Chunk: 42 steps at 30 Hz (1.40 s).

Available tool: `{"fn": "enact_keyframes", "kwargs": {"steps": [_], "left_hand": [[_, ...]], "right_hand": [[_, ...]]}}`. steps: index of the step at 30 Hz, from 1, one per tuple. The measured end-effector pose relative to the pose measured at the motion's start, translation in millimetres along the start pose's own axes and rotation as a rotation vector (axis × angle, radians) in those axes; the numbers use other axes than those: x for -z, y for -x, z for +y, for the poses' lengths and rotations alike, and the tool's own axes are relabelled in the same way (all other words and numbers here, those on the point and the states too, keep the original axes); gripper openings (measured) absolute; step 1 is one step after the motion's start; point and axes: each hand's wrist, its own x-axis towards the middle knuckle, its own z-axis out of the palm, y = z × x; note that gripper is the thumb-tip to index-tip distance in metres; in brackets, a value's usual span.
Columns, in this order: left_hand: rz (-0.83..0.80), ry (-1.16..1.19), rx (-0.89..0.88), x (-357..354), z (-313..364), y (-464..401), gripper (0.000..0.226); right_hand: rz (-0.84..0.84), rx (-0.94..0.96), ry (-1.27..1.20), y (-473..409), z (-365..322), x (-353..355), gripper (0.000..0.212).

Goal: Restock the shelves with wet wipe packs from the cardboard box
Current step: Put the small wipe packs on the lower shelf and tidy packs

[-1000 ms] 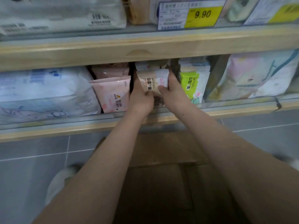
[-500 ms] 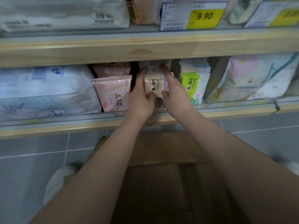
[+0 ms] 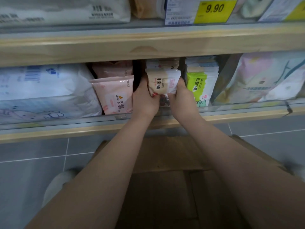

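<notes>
A beige and white wet wipe pack (image 3: 162, 82) stands upright in the middle slot of the lower shelf (image 3: 66, 131). My left hand (image 3: 144, 100) grips its left side, thumb on the front near the bottom. On the right side my right hand (image 3: 182, 95) holds it the same way, fingers reaching behind. More packs of the same kind stand behind it. The open cardboard box (image 3: 165, 156) sits on the floor below my arms; its inside is dark and mostly hidden.
Pink wipe packs (image 3: 113, 95) stand left of the slot, green ones (image 3: 198, 88) to the right. Large white packages (image 3: 42, 90) fill the shelf's left end, a pastel bag (image 3: 264, 78) the right. The upper shelf (image 3: 148, 45) carries a 9.90 price tag (image 3: 212, 10). Grey floor tiles below.
Both hands have slid down from the pack's top and sides to grip it lower, and the pack now stands squarer and further forward in its slot.
</notes>
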Motion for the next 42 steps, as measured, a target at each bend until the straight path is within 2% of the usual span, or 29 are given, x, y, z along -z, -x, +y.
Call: {"fn": "enact_keyframes", "kwargs": {"steps": [6,9,13,16,21,24,27,30,35,39,42], "left_hand": [[-0.049,-0.044,0.016,6,7,11,0.060],[-0.057,0.026,-0.031,20,6,35,0.059],[0.077,0.018,-0.047,59,-4,79,0.048],[0.206,0.005,0.017,85,-20,93,0.049],[0.104,-0.014,-0.035,96,-41,85,0.054],[0.070,0.025,-0.037,96,-41,71,0.056],[0.012,0.014,0.011,92,-40,54,0.059],[-0.007,0.037,0.063,90,-39,49,0.059],[-0.043,-0.117,0.027,93,-53,58,0.079],[0.016,-0.100,0.048,92,-48,60,0.066],[0.059,-0.068,0.020,92,-45,69,0.057]], "right_hand": [[-0.017,0.016,0.059,9,-7,10,0.060],[-0.006,0.056,0.019,28,-5,18,0.064],[0.054,0.137,0.006,62,-16,28,0.049],[-0.039,0.156,0.002,73,-34,15,0.051],[-0.211,0.139,-0.024,54,-67,-22,0.063],[-0.248,0.063,-0.004,35,-77,-44,0.053],[-0.183,0.039,-0.010,20,-88,-53,0.040],[-0.129,0.054,0.001,14,-89,-56,0.035],[-0.254,-0.048,0.053,14,-83,-62,0.036],[-0.288,-0.044,0.016,17,-83,-56,0.043],[-0.245,0.011,0.024,35,-74,-48,0.050]]}}
